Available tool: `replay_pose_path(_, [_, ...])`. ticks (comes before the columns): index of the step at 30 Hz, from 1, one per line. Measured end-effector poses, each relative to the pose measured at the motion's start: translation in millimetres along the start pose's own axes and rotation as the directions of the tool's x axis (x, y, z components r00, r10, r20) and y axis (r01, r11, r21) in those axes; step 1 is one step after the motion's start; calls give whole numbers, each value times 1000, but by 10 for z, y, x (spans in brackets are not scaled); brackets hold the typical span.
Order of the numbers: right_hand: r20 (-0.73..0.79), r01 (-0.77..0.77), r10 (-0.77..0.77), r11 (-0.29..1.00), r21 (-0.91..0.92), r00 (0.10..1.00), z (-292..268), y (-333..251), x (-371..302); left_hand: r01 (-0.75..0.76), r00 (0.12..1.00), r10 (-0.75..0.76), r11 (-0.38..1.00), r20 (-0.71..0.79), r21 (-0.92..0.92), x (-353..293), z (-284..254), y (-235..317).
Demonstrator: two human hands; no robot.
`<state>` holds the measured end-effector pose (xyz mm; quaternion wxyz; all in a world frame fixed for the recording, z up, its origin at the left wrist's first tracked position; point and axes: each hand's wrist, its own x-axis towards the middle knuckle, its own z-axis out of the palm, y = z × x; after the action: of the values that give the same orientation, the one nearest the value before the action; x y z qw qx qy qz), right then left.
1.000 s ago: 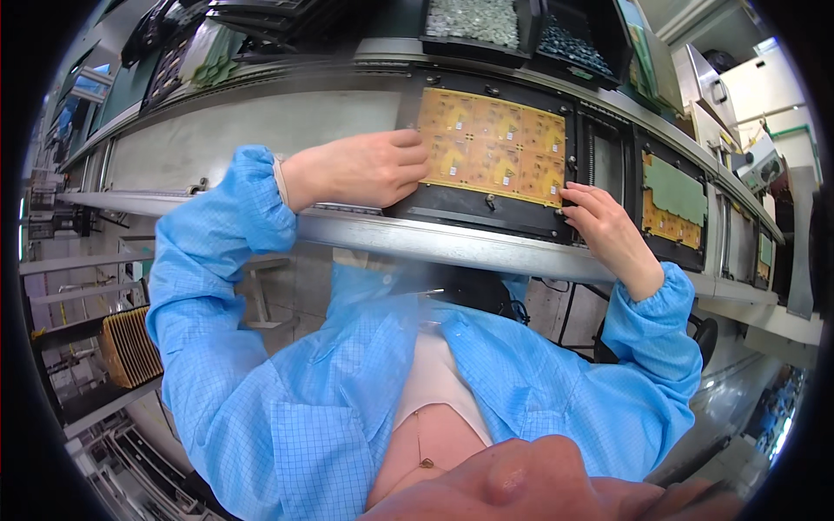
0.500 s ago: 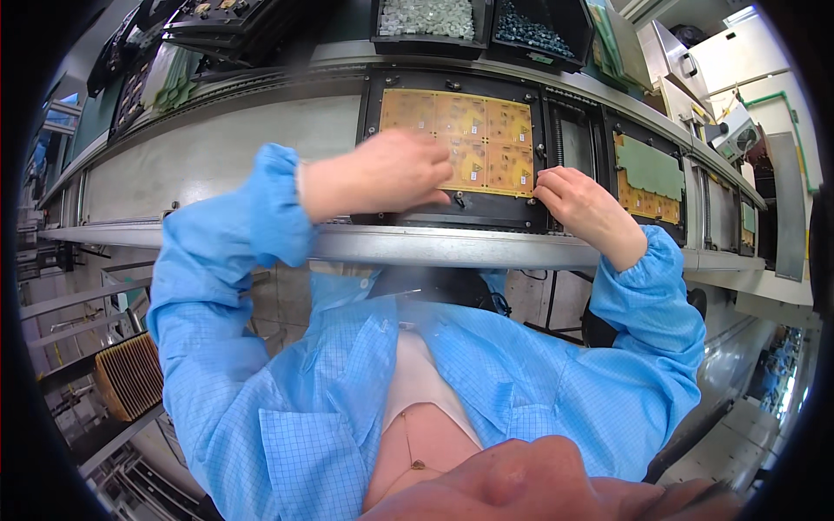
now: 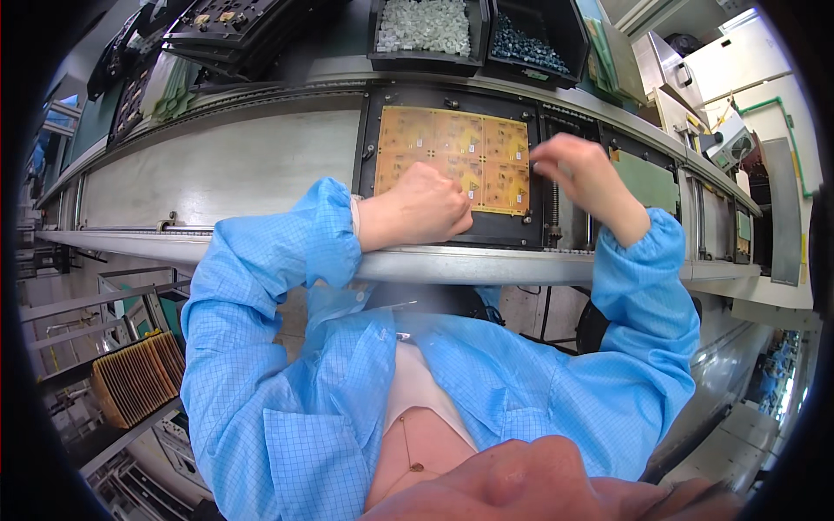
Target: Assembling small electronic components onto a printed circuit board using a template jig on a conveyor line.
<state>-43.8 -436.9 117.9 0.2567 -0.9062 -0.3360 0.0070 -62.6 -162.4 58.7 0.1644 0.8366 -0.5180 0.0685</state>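
Observation:
A yellow printed circuit board panel (image 3: 447,143), marked into several sections, lies in a black frame fixture (image 3: 369,130) with small knob-like clips around its edge. My left hand (image 3: 421,204) is closed over the panel's near edge, its fingertips curled down and hidden, so what they grip does not show. My right hand (image 3: 578,169) hovers beside the panel's right edge. Its thumb and forefinger look apart, slightly blurred, close to the side clip (image 3: 535,156), and I see nothing held in them.
Behind the rail stand a black bin of white parts (image 3: 423,28) and a black bin of blue parts (image 3: 528,48). Another fixture with a green sheet (image 3: 647,182) sits to the right. Stacked black fixtures (image 3: 230,43) stand far left; a metal rail (image 3: 486,265) runs along the front.
My left hand has moved right and closed at the near edge of the panel. The right hand has left the panel's near right corner and risen farther up its right side.

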Motion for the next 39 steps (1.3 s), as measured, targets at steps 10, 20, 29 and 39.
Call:
replay_pose_path(10, [-160,-194,145,914,-357,976,171,631,397,241,968,-226,959,109,-150,58,-26,16])
replay_pose_path(20, [-103,-483,475,827,-289,874,198,530,512,212,966,-177,959,186,-188,109,-85,-19])
replay_pose_path(29, [-253,-157,105,968,-194,962,284,372,676,428,844,-329,890,-424,161,-28,-161,-1090])
replay_pose_path(39, [-248,-43,-25,963,-267,968,791,163,1118,390,868,-403,915,-290,-104,-2,-171,-1271])
